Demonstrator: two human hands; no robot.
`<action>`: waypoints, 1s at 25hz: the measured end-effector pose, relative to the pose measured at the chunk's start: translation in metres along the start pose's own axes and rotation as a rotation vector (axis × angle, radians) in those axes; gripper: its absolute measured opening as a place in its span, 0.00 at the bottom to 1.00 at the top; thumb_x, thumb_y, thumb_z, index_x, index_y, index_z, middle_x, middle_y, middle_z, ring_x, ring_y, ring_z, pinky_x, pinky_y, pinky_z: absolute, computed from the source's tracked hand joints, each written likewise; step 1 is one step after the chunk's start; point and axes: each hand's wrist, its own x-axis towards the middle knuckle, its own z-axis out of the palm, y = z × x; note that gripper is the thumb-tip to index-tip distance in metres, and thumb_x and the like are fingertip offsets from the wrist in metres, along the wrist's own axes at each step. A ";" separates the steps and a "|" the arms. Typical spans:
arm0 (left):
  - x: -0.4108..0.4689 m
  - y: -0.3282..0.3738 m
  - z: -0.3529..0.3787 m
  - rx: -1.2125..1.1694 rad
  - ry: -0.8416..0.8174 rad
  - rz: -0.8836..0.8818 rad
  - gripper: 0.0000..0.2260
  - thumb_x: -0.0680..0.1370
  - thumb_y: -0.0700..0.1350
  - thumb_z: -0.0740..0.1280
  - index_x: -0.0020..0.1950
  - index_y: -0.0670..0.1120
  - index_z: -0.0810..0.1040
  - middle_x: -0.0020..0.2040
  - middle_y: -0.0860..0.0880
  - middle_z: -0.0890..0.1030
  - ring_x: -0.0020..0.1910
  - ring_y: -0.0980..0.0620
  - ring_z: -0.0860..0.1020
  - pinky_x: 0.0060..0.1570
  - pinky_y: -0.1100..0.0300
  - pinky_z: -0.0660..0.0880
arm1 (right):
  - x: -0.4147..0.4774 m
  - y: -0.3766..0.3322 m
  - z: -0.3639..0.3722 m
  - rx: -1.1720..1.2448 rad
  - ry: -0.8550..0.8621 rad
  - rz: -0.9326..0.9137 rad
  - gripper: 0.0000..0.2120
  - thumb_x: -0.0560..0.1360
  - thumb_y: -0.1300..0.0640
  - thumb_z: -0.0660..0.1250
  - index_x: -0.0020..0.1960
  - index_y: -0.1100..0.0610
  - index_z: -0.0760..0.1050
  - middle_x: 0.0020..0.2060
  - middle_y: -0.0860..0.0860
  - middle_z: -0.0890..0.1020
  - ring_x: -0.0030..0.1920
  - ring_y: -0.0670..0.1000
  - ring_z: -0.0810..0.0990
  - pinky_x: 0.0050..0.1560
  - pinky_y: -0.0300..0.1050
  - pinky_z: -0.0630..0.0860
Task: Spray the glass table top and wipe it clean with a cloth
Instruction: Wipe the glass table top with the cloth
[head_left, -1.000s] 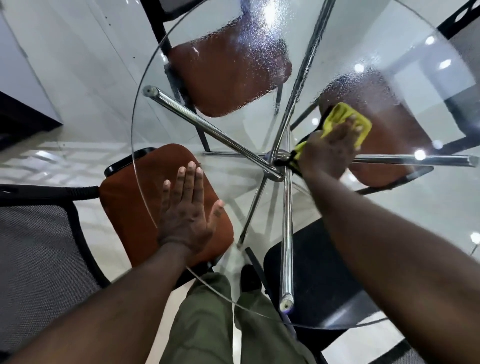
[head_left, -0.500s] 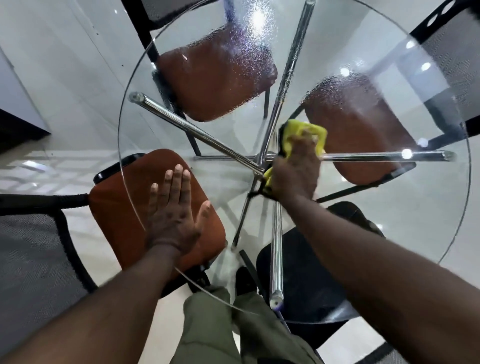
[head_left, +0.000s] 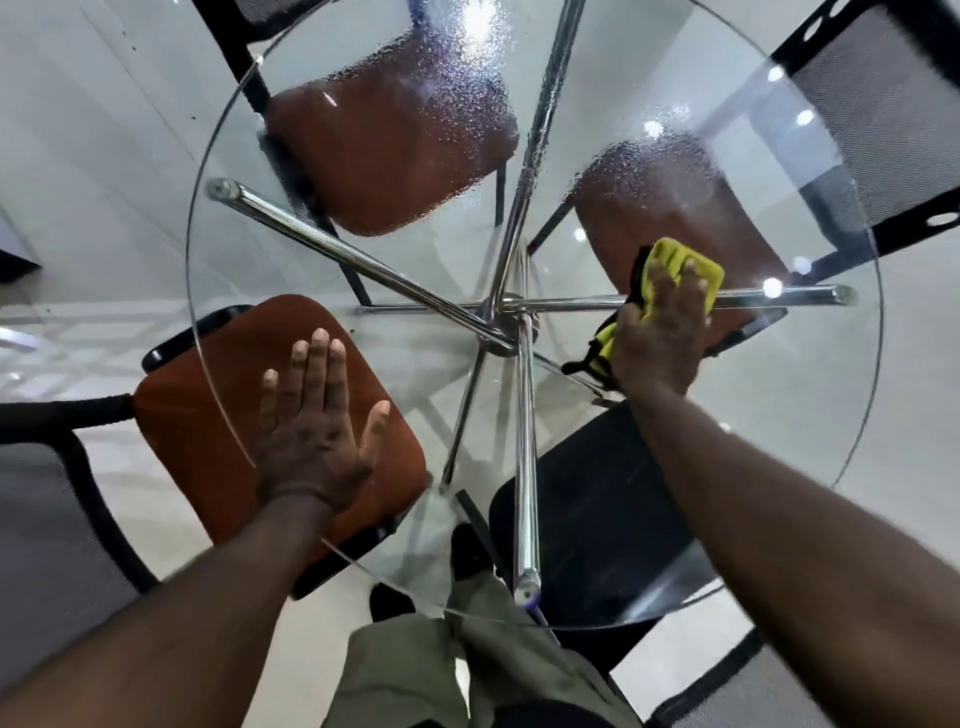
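At the left edge of the round glass tabletop (head_left: 810, 415) I see my left hand (head_left: 317, 441) lying palm down on the glass. Its fingers (head_left: 319, 364) are straight and released, the thumb spread, and it holds nothing. An orange chair seat (head_left: 208, 415) shows through the glass beneath it. At the centre the chrome legs (head_left: 501, 322) meet under the pane. Toward the far edge the glass is beaded with spray droplets (head_left: 447, 104). Right of centre, my right hand (head_left: 660, 338) presses the yellow cloth (head_left: 675, 260) flat against the tabletop — fingers extended over it rather than clenched. The cloth's black-edged tail (head_left: 592, 358) bunches out beside the thumb, toward the centre.
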 end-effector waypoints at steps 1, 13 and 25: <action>0.000 0.001 0.000 0.003 0.006 -0.002 0.39 0.81 0.65 0.51 0.85 0.45 0.46 0.86 0.47 0.45 0.85 0.48 0.45 0.82 0.43 0.45 | -0.022 -0.010 0.004 -0.017 -0.013 -0.044 0.33 0.78 0.48 0.60 0.83 0.47 0.65 0.85 0.54 0.61 0.84 0.60 0.59 0.81 0.65 0.59; 0.004 0.003 0.005 0.041 0.048 0.006 0.39 0.81 0.64 0.53 0.85 0.44 0.49 0.86 0.46 0.49 0.84 0.45 0.50 0.81 0.40 0.49 | 0.027 -0.008 0.005 0.064 -0.009 -0.187 0.30 0.78 0.50 0.61 0.80 0.48 0.72 0.84 0.53 0.65 0.83 0.59 0.63 0.82 0.61 0.60; -0.007 -0.022 -0.011 -0.407 0.123 0.057 0.33 0.85 0.60 0.49 0.85 0.42 0.49 0.85 0.44 0.48 0.85 0.45 0.46 0.82 0.46 0.44 | -0.095 -0.158 0.073 -0.025 -0.132 -0.540 0.31 0.75 0.47 0.60 0.78 0.45 0.72 0.83 0.52 0.66 0.83 0.57 0.63 0.82 0.56 0.62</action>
